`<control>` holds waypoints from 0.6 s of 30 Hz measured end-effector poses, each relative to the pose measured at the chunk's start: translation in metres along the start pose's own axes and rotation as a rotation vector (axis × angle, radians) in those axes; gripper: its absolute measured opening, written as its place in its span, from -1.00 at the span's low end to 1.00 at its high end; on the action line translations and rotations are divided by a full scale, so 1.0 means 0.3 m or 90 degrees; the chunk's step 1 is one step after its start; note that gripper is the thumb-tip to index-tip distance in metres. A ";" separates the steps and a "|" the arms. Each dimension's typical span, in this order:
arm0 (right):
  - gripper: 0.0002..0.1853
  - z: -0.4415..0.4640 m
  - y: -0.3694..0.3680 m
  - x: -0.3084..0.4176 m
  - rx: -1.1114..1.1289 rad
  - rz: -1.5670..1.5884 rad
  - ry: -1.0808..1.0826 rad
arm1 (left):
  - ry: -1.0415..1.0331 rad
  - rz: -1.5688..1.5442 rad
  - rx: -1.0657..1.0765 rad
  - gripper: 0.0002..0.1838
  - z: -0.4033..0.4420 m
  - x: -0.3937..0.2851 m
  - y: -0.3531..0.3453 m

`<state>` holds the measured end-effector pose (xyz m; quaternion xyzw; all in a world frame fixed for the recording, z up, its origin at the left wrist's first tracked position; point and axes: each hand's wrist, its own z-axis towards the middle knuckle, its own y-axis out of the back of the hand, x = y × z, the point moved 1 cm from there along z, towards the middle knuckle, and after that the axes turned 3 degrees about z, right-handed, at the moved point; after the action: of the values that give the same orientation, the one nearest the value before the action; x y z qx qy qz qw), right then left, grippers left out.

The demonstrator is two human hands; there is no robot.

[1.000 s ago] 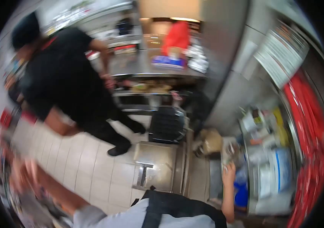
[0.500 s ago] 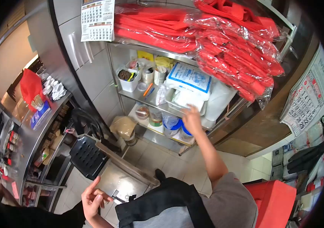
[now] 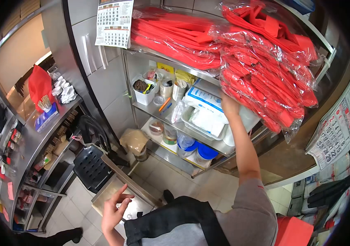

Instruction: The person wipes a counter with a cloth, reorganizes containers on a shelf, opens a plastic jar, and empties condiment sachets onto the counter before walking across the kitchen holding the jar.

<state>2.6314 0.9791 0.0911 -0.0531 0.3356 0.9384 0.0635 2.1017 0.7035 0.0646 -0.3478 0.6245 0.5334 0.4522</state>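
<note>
Right hand: beside the packet, fingertips hidden; cannot tell its grip
Packet: on the shelf below red bags; blue print unreadable
Left hand: empty, fingers loosely apart
Calendar: bottom row reads 25–29

Head view, one: worn at head height, facing forward and steeply down. We see left hand and right hand at close range, shelf ahead, counter toward the left edge. Wide field, curved lines, dark rounded corners.
</note>
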 end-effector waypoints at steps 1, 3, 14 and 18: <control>-0.58 -0.019 -0.002 0.021 0.080 -0.011 0.028 | 0.009 0.015 -0.001 -0.51 0.000 -0.004 -0.001; -0.53 -0.051 0.057 0.103 0.128 -0.025 0.069 | 0.026 0.044 -0.005 -0.51 -0.001 -0.014 0.000; -0.52 0.016 0.717 0.411 0.087 0.311 0.058 | 0.015 0.101 0.072 -0.53 -0.009 -0.022 0.087; -0.68 0.126 1.146 0.440 -0.060 0.563 0.022 | -0.014 0.116 0.081 -0.52 -0.022 -0.008 0.126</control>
<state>2.4458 0.7507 0.3157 0.0768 0.2837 0.8886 -0.3521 2.0666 0.7040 0.0802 -0.2543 0.6812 0.5356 0.4294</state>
